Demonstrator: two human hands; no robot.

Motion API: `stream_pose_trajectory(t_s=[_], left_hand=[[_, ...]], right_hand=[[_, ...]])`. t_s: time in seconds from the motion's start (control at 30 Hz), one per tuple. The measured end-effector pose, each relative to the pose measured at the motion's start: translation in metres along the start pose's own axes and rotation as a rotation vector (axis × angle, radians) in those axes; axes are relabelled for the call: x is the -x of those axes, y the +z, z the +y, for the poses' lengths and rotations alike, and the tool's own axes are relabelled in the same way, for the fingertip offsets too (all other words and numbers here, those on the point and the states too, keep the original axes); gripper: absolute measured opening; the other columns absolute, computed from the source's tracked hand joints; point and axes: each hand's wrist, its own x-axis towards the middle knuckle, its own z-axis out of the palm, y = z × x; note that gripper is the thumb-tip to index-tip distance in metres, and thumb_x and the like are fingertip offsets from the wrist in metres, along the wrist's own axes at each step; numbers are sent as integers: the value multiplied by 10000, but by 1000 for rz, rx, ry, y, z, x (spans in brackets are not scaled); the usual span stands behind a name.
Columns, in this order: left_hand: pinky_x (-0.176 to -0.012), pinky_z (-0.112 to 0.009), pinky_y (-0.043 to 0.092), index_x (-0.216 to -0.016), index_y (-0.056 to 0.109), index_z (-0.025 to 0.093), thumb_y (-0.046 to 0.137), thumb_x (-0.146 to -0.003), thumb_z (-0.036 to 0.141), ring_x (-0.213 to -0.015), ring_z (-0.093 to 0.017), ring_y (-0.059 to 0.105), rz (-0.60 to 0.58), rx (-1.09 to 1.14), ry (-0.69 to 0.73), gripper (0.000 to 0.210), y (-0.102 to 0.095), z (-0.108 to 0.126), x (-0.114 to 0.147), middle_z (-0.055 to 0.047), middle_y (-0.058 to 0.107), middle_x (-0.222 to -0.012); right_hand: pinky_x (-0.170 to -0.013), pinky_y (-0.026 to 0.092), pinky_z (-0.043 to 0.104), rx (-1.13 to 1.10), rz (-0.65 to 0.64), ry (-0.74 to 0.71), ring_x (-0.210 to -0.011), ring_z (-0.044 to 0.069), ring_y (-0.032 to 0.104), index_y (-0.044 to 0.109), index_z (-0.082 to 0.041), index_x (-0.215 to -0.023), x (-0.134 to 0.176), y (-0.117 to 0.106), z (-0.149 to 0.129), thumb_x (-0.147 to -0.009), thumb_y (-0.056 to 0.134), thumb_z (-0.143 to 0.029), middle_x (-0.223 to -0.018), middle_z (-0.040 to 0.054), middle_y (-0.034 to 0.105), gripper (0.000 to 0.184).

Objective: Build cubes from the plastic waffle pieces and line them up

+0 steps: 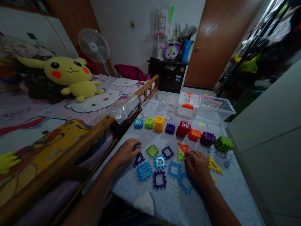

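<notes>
Flat toothed plastic building pieces lie loose on a cloth-covered table. My left hand point(128, 151) rests at their left side, holding nothing, its thumb and bent fingers apart, close to a purple triangle piece point(138, 159). At the right, the fingers of my right hand point(199, 164) are closed over a red piece point(189, 158), mostly hidden by them. Beside those fingertips lie a lime piece point(181, 154) and an orange piece point(183, 147). Between my hands are a green square point(152, 151), a light-blue window piece point(160, 162) and purple frames point(159, 180).
Color-sorted stacks, including yellow point(159, 124), red point(183, 129) and green point(224, 144), stand in a row behind. Clear plastic boxes point(217, 108) line the far edge. Yellow pieces point(214, 164) lie right of my right hand. A wooden bed rail point(103, 125) borders the left.
</notes>
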Motion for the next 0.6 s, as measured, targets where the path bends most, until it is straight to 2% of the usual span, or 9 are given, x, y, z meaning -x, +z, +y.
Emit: stream_pose_trajectory(t_s=[0.13, 0.3, 0.37, 0.47, 0.6], left_hand=[[-957, -369, 438, -1067, 662, 193, 590, -810, 309, -1052, -249, 585, -56, -76, 31, 291, 10, 14, 5, -88, 659, -1073], [-921, -378, 441, -1086, 641, 176, 663, -765, 387, -1048, -284, 564, -105, -283, 61, 385, 31, 45, -8, -112, 641, -1082], [-897, -387, 445, -1043, 649, 181, 664, -756, 385, -1025, -294, 569, -118, -366, 59, 352, 34, 51, -13, -116, 645, -1049], [-873, -385, 449, -1000, 664, 178, 632, -768, 348, -987, -294, 590, -141, -417, 97, 290, 31, 52, -16, -121, 657, -1001], [-834, -350, 465, -995, 672, 185, 477, -883, 323, -944, -262, 639, -189, -325, 93, 263, 23, 45, -18, -115, 693, -1004]], right_hand=[[-826, 410, 412, -27, 21, 17, -912, 262, 568, 673, -189, -936, -2, -3, 3, -899, 477, -258, -936, 92, 680, 211], [-834, 430, 432, -86, 96, 91, -917, 270, 581, 680, -179, -925, -2, -13, 13, -880, 480, -285, -937, 107, 684, 231], [-836, 446, 431, -148, 143, 170, -920, 267, 590, 681, -182, -908, 0, -18, 17, -866, 500, -316, -943, 105, 686, 229], [-863, 458, 445, -277, 221, 371, -953, 270, 605, 679, -178, -933, 1, -27, 19, -851, 531, -363, -990, 107, 685, 251], [-884, 466, 450, -489, 335, 595, -964, 259, 622, 657, -175, -1029, -1, -33, 15, -840, 555, -403, -1021, 97, 686, 313]])
